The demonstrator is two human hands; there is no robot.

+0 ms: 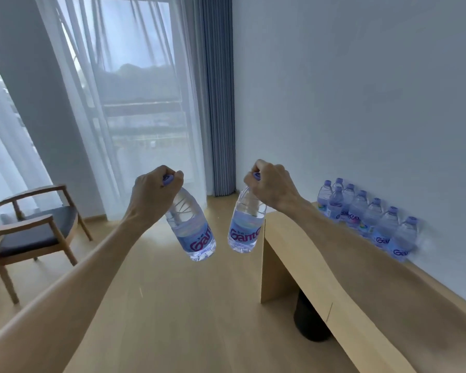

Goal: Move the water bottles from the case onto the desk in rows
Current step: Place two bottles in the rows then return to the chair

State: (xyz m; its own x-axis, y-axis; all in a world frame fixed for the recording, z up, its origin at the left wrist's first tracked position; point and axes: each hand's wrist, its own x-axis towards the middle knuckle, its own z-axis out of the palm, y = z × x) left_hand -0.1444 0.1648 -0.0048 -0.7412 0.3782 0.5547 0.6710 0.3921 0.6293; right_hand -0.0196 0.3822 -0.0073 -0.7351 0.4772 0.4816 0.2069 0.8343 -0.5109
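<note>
My left hand [156, 188] grips a clear water bottle [193, 230] by its purple cap, and the bottle hangs tilted above the floor. My right hand [273, 185] grips a second water bottle [245, 228] by its cap, just left of the desk's end. Both bottles carry blue labels with pink lettering. On the light wooden desk [307, 246], several bottles [369, 214] stand in a row along the wall. The case is out of view.
A wooden chair [35, 230] with a dark seat stands at the left by the window curtains [135, 103]. A dark round object [307, 319] sits under the desk. Wooden floor lies between the chair and the desk.
</note>
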